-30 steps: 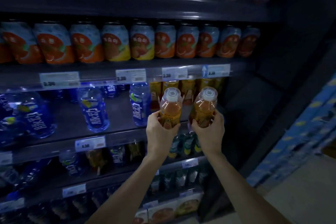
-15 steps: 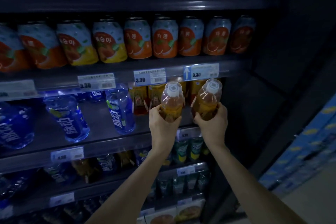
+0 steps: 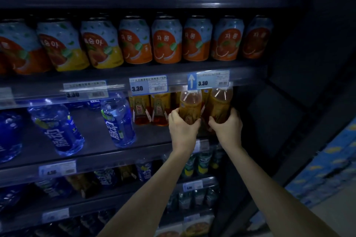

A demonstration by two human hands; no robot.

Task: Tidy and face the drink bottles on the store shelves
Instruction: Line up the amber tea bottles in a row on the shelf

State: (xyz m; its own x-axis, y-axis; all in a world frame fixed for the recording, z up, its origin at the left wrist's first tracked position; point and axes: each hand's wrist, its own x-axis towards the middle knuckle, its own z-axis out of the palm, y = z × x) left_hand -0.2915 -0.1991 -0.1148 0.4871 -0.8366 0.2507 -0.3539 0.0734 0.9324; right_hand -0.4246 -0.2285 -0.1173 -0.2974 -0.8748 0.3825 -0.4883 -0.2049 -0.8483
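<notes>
My left hand (image 3: 183, 127) grips an amber tea bottle (image 3: 189, 105) around its lower body. My right hand (image 3: 227, 127) grips a second amber tea bottle (image 3: 219, 103) just to its right. Both bottles stand upright inside the second shelf (image 3: 150, 136), at its right end, and their caps are hidden behind the price rail. More tea bottles (image 3: 150, 109) stand at the back, left of the two I hold. Blue water bottles (image 3: 117, 119) stand further left on the same shelf.
A row of orange and peach drink cans (image 3: 165, 42) fills the shelf above. Price tags (image 3: 148, 85) run along the rail. Lower shelves hold dark green and blue bottles (image 3: 200, 161). The cabinet's dark side wall (image 3: 279, 102) is right of my right hand. Blue cartons (image 3: 327, 169) stand at far right.
Both hands have pushed the two tea bottles forward under the price rail and into the shelf. The view has come closer and shifted right.
</notes>
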